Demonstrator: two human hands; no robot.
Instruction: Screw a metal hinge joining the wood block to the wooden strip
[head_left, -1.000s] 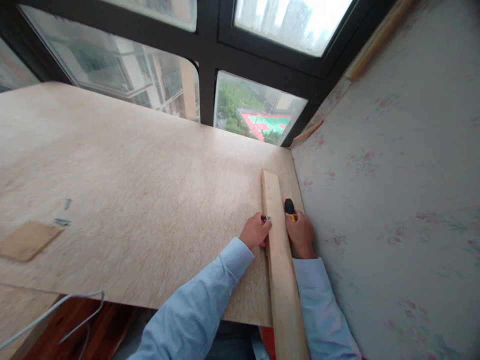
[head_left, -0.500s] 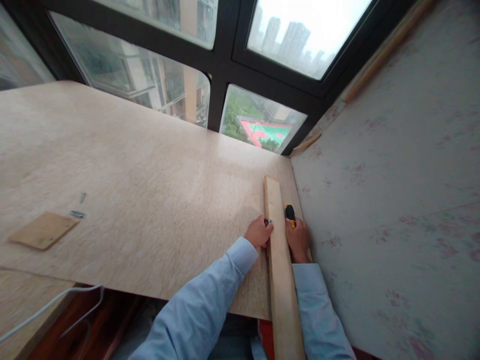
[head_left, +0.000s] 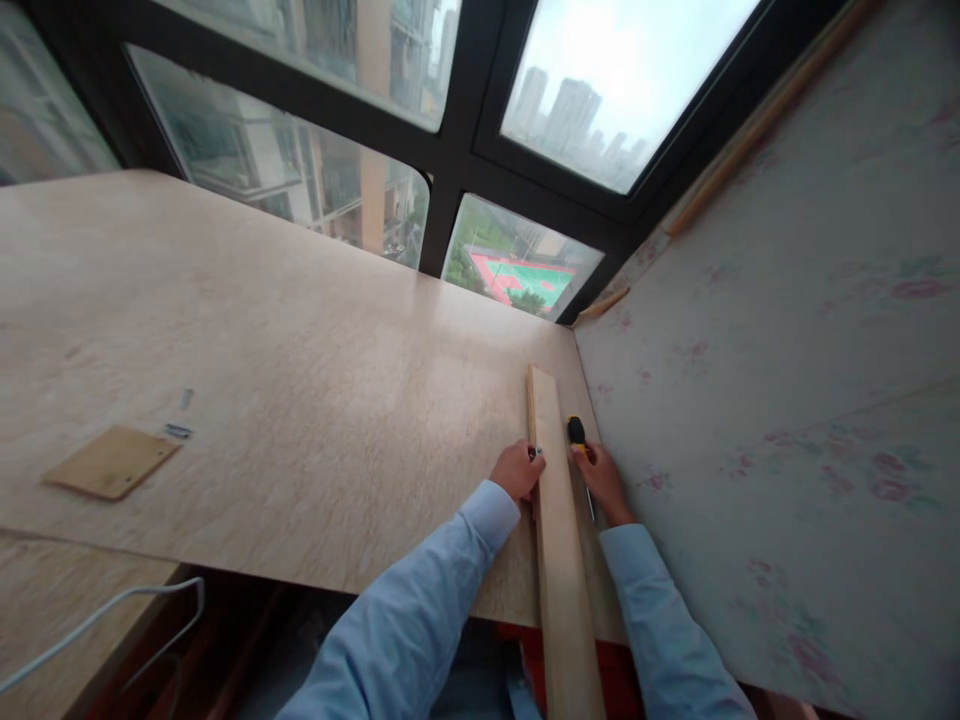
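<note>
A long pale wooden board (head_left: 559, 530) runs from the counter toward me, past its front edge. At the board's left edge, my left hand (head_left: 517, 470) is closed around a small shiny metal piece (head_left: 535, 453), too small to name. To the right of the board, my right hand (head_left: 601, 478) pinches a screwdriver (head_left: 576, 431) by its black and yellow handle. The handle points away from me, and its thin metal shaft runs back below the hand toward me.
The marbled counter (head_left: 315, 400) stretches left to the dark window frame (head_left: 442, 180). On it lie a small wooden plate (head_left: 112, 462) and metal fittings (head_left: 178, 431). A flowered wall (head_left: 750, 400) stands close on the right. A white cable (head_left: 105, 607) hangs at the lower left.
My right hand has loosened around the screwdriver and tilted, so the metal shaft now shows below it. My left hand stays at the board's edge. The whole view has shifted slightly.
</note>
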